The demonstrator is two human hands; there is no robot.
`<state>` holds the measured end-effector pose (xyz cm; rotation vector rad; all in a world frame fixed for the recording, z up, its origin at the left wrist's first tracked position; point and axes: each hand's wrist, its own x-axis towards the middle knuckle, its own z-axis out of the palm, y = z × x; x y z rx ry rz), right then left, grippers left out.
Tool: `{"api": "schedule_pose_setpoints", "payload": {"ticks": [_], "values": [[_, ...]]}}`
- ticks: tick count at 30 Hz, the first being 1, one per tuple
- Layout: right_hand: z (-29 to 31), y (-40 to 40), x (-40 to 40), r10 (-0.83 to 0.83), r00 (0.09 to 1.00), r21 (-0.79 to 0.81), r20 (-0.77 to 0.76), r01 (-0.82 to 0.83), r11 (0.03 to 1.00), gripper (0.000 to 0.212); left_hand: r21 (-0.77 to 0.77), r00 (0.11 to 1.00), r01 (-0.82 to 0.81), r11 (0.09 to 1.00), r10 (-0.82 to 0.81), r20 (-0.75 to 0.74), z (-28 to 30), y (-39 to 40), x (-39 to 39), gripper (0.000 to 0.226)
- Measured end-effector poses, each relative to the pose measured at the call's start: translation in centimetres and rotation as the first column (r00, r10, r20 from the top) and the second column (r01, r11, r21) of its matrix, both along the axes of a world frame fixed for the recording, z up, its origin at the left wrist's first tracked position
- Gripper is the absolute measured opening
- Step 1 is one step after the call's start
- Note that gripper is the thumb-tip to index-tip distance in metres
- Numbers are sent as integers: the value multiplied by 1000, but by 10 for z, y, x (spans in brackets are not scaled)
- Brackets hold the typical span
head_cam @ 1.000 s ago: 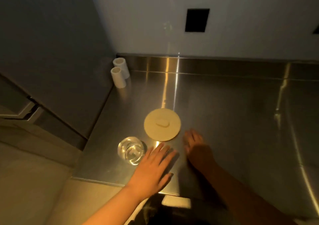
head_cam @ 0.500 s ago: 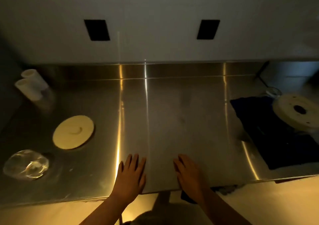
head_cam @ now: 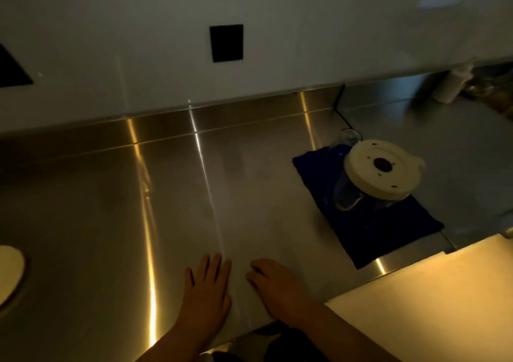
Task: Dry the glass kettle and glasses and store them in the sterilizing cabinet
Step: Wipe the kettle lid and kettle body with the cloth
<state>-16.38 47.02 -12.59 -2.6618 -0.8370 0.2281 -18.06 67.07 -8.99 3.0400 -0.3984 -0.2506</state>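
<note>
Neither grip holds anything: left hand [head_cam: 206, 289] and right hand [head_cam: 277, 286] lie flat, fingers spread, on the steel desk [head_cam: 111, 209].

The glass kettle [head_cam: 369, 178] stands upside down, cream base up, on a dark blue cloth [head_cam: 369, 231] to the right, well apart from both hands. A glass [head_cam: 350, 136] stands just behind the cloth. Drying looks not yet begun; the next move likely calls for the right hand to reach across for the kettle or the cloth, taking the wet glass body firmly. A cream lid [head_cam: 9, 271] is cut off at the left edge. A pale bottle [head_cam: 452, 86] far right is dim and blurred. No sterilizing cabinet can be made out, and a pale board [head_cam: 430, 306] covers the near right corner.
</note>
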Motion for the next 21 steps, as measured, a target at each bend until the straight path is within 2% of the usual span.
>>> {"api": "schedule_pose_setpoints", "payload": {"ticks": [4,7,8,9,11,13,17,21], "values": [[-1,-44,13,65,998,36,-24,-64,997,54,-8,1000,-26,1000,26,-8,-2,-43,20,61],[-6,-81,24,87,996,102,19,-88,991,43,34,996,-73,997,74,-40,-2,-89,37,59],[-8,-97,27,121,987,86,107,-130,988,43,50,996,-78,996,80,-46,-1,-106,42,56],[-13,-115,29,200,975,16,101,-202,979,43,56,996,-81,995,83,-28,-2,-124,45,53],[-1,-148,37,293,956,-43,22,-291,956,50,57,992,-119,991,121,-25,-2,-154,47,63],[4,-183,48,360,932,-57,54,-357,932,58,36,985,-174,984,174,7,0,-180,46,69],[13,-250,67,296,937,-15,183,-298,954,52,21,976,-218,976,218,9,4,-227,40,66],[24,-292,80,258,942,-26,214,-259,966,55,-11,972,-234,972,234,15,10,-262,40,61]]}}
